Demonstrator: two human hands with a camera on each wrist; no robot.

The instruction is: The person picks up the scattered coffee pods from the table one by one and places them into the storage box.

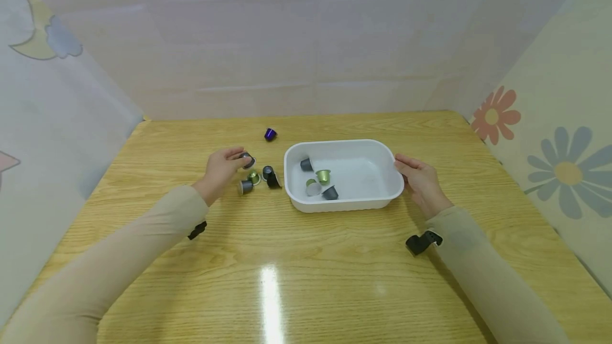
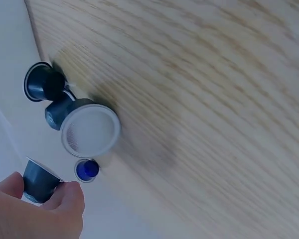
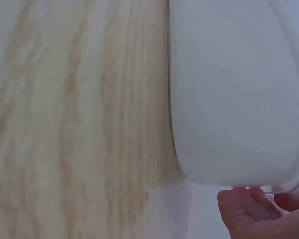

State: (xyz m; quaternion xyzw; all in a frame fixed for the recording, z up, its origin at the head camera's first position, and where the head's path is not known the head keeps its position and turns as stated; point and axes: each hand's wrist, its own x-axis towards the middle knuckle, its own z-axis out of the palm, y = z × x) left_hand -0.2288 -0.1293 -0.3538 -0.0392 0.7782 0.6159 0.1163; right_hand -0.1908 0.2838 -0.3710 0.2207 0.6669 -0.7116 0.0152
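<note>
Between thumb and fingers, my left hand (image 1: 222, 171) pinches a dark grey coffee capsule (image 1: 246, 160), held over the table in the left wrist view. Just below it lie a green capsule (image 1: 254, 177), a grey capsule (image 1: 246, 187) and two dark ones, including a black capsule (image 1: 273, 180). A white tray (image 1: 344, 205) stands to their right. Inside its left half are a green capsule (image 1: 323, 176), dark capsules (image 1: 330, 193) and one with a pale lid (image 1: 313, 189). My right hand (image 1: 423, 182) holds the tray's right end, fingers against the outer wall under the rim.
A purple capsule (image 1: 270, 134) lies apart, farther back on the wooden table (image 1: 325, 269). A pale wall (image 1: 306, 57) rises behind the table, and decorated panels with flowers and a moon flank it.
</note>
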